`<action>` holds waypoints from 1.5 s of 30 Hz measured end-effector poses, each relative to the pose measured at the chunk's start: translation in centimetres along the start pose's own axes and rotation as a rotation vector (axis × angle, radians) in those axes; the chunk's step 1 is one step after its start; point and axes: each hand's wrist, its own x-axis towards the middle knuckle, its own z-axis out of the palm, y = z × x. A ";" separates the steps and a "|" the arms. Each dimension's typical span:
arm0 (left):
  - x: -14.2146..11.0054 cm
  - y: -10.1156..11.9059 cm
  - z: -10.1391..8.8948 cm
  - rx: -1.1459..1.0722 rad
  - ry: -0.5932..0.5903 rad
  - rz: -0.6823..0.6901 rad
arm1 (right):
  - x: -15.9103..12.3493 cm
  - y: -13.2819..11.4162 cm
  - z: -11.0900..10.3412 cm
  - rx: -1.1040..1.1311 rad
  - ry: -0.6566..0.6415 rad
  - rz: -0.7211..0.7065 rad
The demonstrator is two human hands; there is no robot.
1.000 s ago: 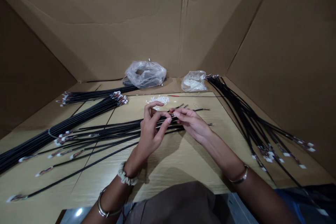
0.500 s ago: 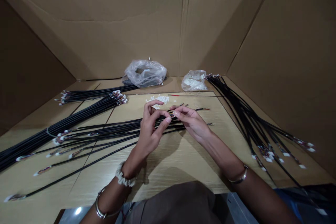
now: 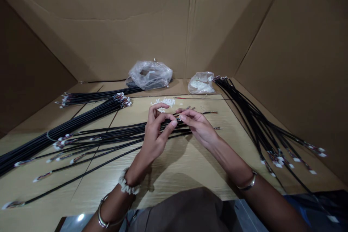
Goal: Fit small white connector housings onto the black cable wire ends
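My left hand [image 3: 159,127] pinches thin coloured wires [image 3: 178,117] at the end of a black cable, thumb against forefinger. Facing it, my right hand [image 3: 199,125] closes its thumb and forefinger on a small white connector [image 3: 179,116] at the tips of those wires. The fingers partly cover both, so how far the wires sit in the connector cannot be made out. Below and behind the hands lie several black cables [image 3: 127,130], with white connectors on their left ends and bare wire ends at the right.
Loose white connectors [image 3: 166,102] are heaped beyond my hands. Two plastic bags [image 3: 150,76] stand at the back, the right one holding white pieces. A tied cable bundle [image 3: 81,122] lies at left, more cables [image 3: 250,116] at right. Cardboard walls [image 3: 136,25] enclose the table.
Both hands stay almost still at the wire end, keeping their pinch. The left-side cables shift very slightly left in the view; nothing is let go.
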 end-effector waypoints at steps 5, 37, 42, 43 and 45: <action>0.0 0.2 0.0 0.031 0.030 0.022 | 0.0 0.2 0.1 0.044 0.014 0.011; -0.3 0.3 0.2 0.352 0.046 0.209 | -1.5 1.4 3.1 0.301 0.246 0.075; 0.0 0.2 -0.4 0.330 0.038 0.212 | -1.0 0.0 2.4 0.254 0.174 0.097; 0.1 0.2 -0.5 0.324 0.032 0.213 | -0.9 -0.4 2.1 0.241 0.151 0.102; 0.2 0.2 -0.7 0.312 0.018 0.219 | -0.7 -1.3 1.5 0.206 0.095 0.116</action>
